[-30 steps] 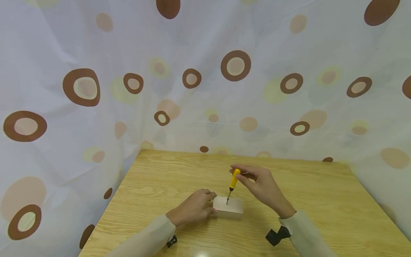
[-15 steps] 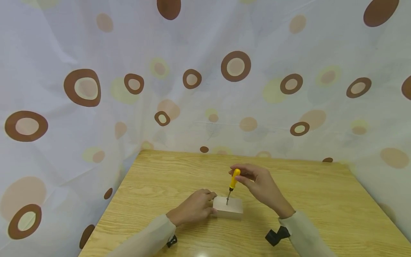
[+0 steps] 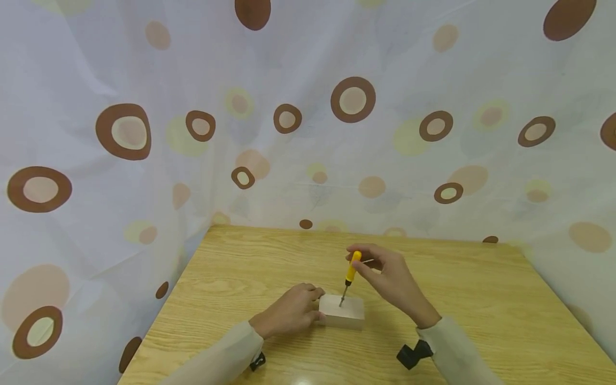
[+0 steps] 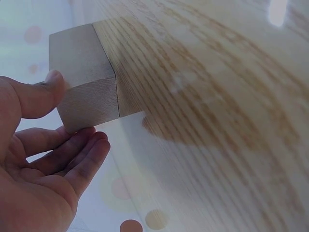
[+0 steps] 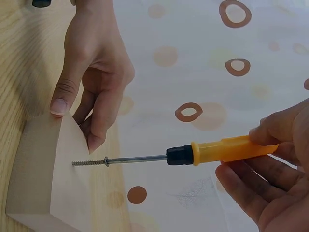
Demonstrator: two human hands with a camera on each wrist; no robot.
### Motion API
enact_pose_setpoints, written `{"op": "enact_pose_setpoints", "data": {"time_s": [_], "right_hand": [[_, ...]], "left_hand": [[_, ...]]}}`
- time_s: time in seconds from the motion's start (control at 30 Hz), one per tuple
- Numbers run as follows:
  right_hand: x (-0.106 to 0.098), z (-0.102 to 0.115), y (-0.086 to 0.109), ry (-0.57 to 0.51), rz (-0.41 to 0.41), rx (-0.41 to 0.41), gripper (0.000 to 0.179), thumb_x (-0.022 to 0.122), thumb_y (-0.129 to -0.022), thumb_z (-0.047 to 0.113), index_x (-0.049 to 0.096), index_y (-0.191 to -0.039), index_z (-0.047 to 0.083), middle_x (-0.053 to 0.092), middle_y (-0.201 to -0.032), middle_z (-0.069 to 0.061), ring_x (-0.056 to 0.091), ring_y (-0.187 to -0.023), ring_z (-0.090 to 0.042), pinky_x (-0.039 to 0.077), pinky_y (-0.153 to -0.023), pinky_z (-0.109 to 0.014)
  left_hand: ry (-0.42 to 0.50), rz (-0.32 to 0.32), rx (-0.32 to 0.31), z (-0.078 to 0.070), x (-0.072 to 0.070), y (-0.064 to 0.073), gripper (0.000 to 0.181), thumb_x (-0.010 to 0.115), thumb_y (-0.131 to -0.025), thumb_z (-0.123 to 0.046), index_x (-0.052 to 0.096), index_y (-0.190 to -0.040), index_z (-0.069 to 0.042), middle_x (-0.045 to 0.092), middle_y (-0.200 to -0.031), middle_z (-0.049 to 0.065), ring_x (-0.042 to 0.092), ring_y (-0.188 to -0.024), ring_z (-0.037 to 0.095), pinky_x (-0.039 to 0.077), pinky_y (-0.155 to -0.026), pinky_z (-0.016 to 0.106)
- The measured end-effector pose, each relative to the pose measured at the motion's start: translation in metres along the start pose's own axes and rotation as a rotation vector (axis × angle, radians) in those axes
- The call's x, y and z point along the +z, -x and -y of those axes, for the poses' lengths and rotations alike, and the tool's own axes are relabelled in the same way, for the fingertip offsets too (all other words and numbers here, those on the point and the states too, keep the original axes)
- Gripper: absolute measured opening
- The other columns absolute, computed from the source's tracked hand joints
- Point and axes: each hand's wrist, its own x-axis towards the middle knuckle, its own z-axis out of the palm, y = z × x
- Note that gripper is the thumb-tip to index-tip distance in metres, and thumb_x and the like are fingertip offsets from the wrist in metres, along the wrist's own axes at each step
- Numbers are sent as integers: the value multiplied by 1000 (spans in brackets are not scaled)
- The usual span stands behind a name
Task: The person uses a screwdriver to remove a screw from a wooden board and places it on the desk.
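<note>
A pale wooden block [image 3: 344, 316] lies on the table. My left hand [image 3: 292, 310] grips its left end, thumb on the near side and fingers on the far side, as the left wrist view also shows. A screw [image 5: 89, 163] stands out of the block's top face, much of its thread showing. The shaft tip of a yellow-handled screwdriver [image 5: 231, 151] meets the screw head, in line with it. My right hand [image 3: 387, 275] pinches the upper part of the handle between thumb and fingers. In the head view the screwdriver leans slightly to the right.
The wood-grain table [image 3: 231, 267] is bounded at the back and sides by a white curtain [image 3: 298, 69] with brown and beige spots. A black strap piece [image 3: 415, 354] hangs at my right sleeve, and another black piece [image 3: 258, 361] at my left cuff.
The right hand's fingers have shifted slightly on the screwdriver handle, and its top now leans a touch farther right. The left hand and the block stay in place.
</note>
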Motion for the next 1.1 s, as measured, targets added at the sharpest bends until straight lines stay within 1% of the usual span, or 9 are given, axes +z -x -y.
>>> {"op": "enact_pose_setpoints", "data": {"time_s": [0.13,0.27,0.4,0.47,0.53,0.63,0.77,0.9,1.1], "right_hand": [[1,1,1,18,-15,0,27,74,-97,21,73,-124,18,72,-111,6,70,-93,-11,60,-80,-30],[1,1,1,31,-42,-18,30,78,-93,18,74,-123,16,73,-108,4,71,-90,-13,60,-79,-29],[0,0,0,-5,-11,-13,32,73,-97,15,70,-129,17,74,-112,2,73,-97,-16,59,-83,-26],[0,1,0,-33,16,-1,32,70,-99,16,68,-132,18,74,-116,2,73,-100,-16,59,-85,-27],[0,1,0,-45,31,7,32,70,-100,18,67,-132,19,73,-117,3,72,-101,-15,59,-85,-27],[1,2,1,-53,22,12,32,74,-97,20,67,-129,20,74,-113,3,72,-98,-16,60,-83,-29],[1,3,1,-21,-5,-13,32,76,-95,16,71,-126,19,72,-109,4,71,-95,-15,60,-81,-29],[-1,4,1,1,1,-29,33,73,-96,11,71,-129,15,72,-114,0,69,-98,-15,60,-84,-28],[-1,3,1,-18,13,-26,34,71,-97,9,70,-131,13,72,-118,-4,70,-101,-16,59,-87,-28]], "left_hand": [[-6,-16,29,0,-1,0,51,71,-99,-34,63,-137,-1,65,-135,9,61,-123,21,52,-102,34],[-12,-29,53,0,-1,0,52,72,-98,-35,64,-136,0,66,-132,9,62,-121,20,53,-100,32],[-12,-32,47,0,-1,0,53,72,-98,-36,64,-135,1,66,-133,8,62,-121,20,53,-100,32],[-14,-34,45,0,-1,0,53,72,-98,-36,64,-135,1,66,-133,8,62,-121,20,53,-100,32],[-17,-35,47,0,-1,0,53,72,-98,-36,65,-135,1,66,-132,8,62,-121,20,52,-101,32],[-16,-32,48,1,-1,0,53,72,-98,-36,64,-135,0,66,-132,8,62,-121,20,52,-101,32],[-11,-31,44,1,-1,0,53,72,-98,-36,64,-135,0,66,-132,8,62,-121,19,52,-101,32],[-6,-31,37,1,-1,1,53,73,-97,-36,64,-136,0,66,-133,8,62,-121,19,52,-101,32],[2,-25,22,1,0,1,54,73,-97,-36,64,-136,0,65,-134,8,61,-122,20,52,-101,32]]}}
